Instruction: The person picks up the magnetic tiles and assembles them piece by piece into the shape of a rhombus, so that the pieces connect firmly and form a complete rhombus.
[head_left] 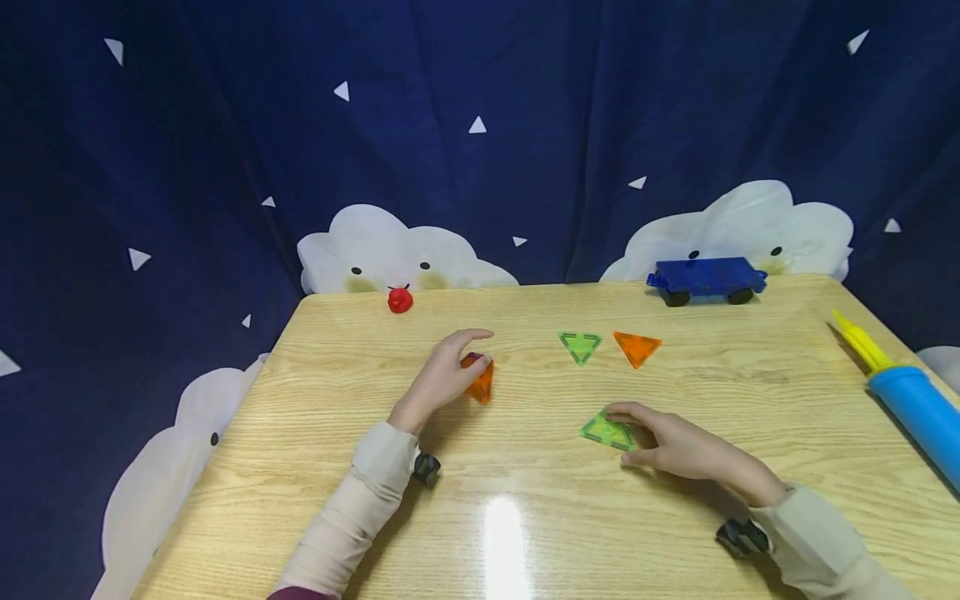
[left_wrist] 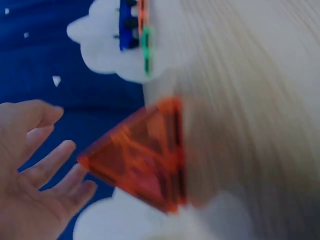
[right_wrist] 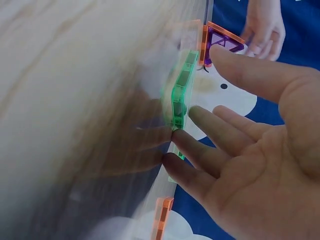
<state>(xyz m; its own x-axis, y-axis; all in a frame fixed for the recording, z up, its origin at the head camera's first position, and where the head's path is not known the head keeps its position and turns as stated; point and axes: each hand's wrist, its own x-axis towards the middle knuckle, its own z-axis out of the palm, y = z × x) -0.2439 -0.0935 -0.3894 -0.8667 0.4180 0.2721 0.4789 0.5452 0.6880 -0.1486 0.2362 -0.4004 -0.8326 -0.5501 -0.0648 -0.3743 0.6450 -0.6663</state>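
Note:
A small pyramid (head_left: 482, 387) of see-through orange magnetic tiles, with a purple side, stands on the table left of the middle. My left hand (head_left: 441, 377) is beside it, thumb near its top; in the left wrist view the fingers (left_wrist: 47, 167) are spread apart from the blurred pyramid (left_wrist: 142, 155). Toward the right, a green magnetic tile (head_left: 603, 432) lies flat. My right hand (head_left: 671, 442) is at its right edge, loosely extended; in the right wrist view fingertips (right_wrist: 176, 135) are close to or touching the green tile (right_wrist: 183, 82).
Farther back lie a green triangle tile (head_left: 580, 347) and an orange triangle tile (head_left: 637, 348). Along the back edge are a small red toy (head_left: 400, 300) and a blue wheeled toy wagon (head_left: 705, 277). A blue and yellow pump (head_left: 911, 408) lies at the right edge. A dark curtain hangs behind.

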